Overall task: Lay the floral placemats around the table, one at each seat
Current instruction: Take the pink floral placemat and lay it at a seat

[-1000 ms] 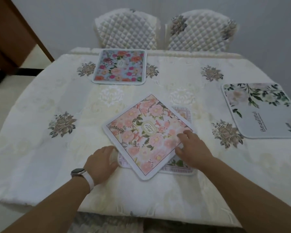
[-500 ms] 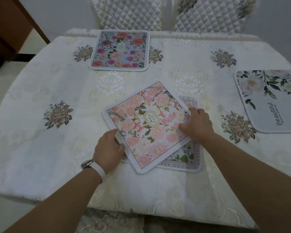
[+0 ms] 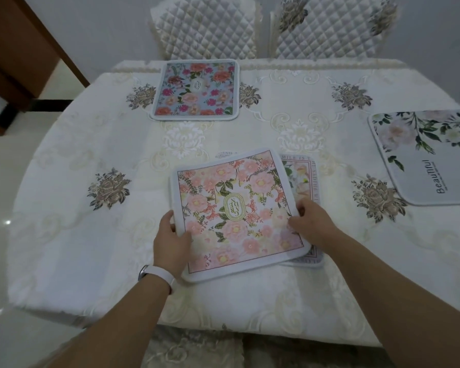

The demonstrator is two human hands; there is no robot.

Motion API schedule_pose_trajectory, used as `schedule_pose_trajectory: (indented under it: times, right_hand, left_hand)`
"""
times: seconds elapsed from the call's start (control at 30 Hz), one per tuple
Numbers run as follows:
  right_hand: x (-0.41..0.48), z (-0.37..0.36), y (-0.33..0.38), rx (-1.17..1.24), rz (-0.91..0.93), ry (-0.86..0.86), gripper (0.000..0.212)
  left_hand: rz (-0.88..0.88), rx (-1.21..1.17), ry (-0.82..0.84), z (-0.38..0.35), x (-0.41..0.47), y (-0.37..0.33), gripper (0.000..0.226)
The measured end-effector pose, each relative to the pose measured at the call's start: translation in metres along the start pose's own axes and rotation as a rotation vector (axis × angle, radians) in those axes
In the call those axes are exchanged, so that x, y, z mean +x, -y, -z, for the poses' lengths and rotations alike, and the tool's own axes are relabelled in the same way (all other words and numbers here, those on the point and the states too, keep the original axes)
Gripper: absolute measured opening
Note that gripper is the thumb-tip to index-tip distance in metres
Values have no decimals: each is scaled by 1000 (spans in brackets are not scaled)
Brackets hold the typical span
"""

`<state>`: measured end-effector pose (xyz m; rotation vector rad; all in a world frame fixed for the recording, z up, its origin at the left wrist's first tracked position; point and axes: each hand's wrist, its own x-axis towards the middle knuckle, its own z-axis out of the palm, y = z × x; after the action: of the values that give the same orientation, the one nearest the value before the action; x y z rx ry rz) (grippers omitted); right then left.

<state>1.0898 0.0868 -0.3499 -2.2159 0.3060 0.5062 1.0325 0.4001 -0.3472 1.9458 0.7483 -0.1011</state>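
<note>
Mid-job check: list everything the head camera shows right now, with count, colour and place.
pink floral placemat: one, pink and white, near centre, lying askew on another mat.
bordered placemat: one, pale with a lettered border, mostly hidden under the pink one.
blue floral placemat: one, blue with red and pink flowers, far edge.
leafy placemat: one, white with green leaves, right edge, partly out of frame.
tablecloth: one, cream with embroidered flowers, covering the table.
quilted chairs: two, off-white, far side, side by side.
wooden furniture: one, brown, upper left.
watch: one, white strap, left wrist.
left hand: grips the pink mat's left edge.
right hand: grips its right edge.
</note>
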Motion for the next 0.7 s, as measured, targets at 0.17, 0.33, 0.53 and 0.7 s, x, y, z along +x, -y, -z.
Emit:
schedule_pose_trajectory:
  times: [0.17, 0.33, 0.53, 0.7]
  right_hand:
    - [-27, -21, 6, 38, 13, 11, 22]
    - [-73, -35, 7, 62, 34, -72, 17]
    - [-131, -25, 18, 109, 59, -121, 30]
    - [-170, -10, 28, 144, 33, -211, 24]
  left_hand:
    - [68, -131, 28, 14, -9, 7, 54]
    - [101, -197, 57, 22, -29, 5, 44]
    - [46, -225, 140, 40, -59, -7, 31]
    - [-12, -288, 168, 53, -85, -16, 30]
